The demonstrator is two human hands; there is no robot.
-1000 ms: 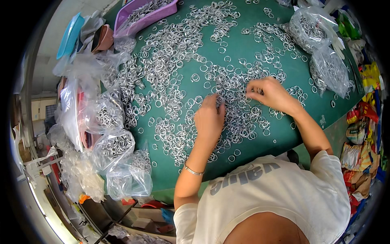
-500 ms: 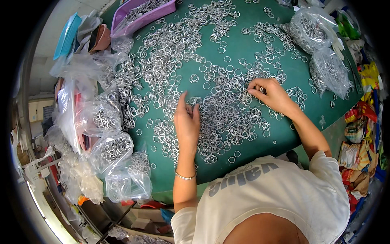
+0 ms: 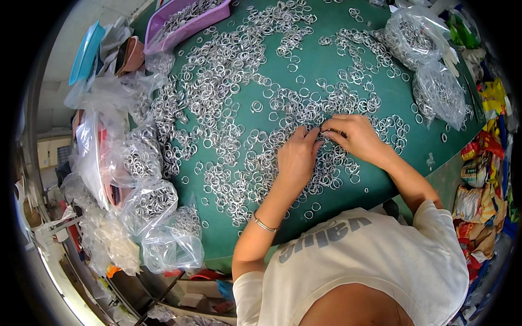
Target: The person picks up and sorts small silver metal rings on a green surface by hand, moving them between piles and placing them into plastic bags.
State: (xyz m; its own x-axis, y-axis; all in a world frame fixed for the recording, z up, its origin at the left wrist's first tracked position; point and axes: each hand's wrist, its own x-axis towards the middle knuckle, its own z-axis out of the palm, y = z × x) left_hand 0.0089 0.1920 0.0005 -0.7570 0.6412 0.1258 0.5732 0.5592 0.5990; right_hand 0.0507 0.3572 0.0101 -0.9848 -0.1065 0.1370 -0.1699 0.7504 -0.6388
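Over the middle of a wide spread of small silver metal rings (image 3: 223,144), my two hands meet at the fingertips. My left hand (image 3: 297,158) is closed in a pinch, with a bracelet on its wrist. Facing it from the right, my right hand (image 3: 356,139) is closed too, thumb against forefinger. A small metal ring (image 3: 325,131) shows between the fingertips of both hands, though the fingers hide most of it. Loose rings lie under and around both hands on the green table (image 3: 250,228).
A purple tray (image 3: 187,28) with rings stands at the far left. Clear bags of rings line the left edge, among them a knotted bag (image 3: 173,247). Two more bags, one at the back (image 3: 416,38), one nearer (image 3: 440,95), sit far right. Colourful packages (image 3: 481,201) are stacked beyond the right edge.
My left hand has moved right and closed its fingers. My right hand has shifted a little left and nearer, so the two hands now meet over the rings.
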